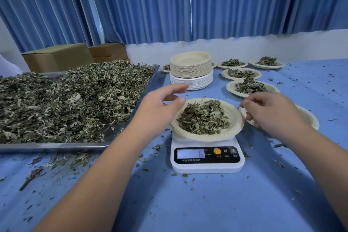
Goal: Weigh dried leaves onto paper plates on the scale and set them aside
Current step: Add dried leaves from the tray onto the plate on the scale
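A paper plate [234, 118] of dried leaves [203, 118] sits on the scale [207, 158]. Either side of the scale, the spread left hand [162, 104] and the loosely curled, seemingly empty right hand [271, 112] flank the plate's rim, likely ready to lift it.

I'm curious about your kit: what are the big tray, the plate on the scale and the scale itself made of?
The tray looks like bare metal, likely stainless steel: grey rim, dull sheen. The plate on the scale seems pressed paper pulp: matte beige, crimped rim. The scale appears white plastic, smooth, with a glossy black display panel.
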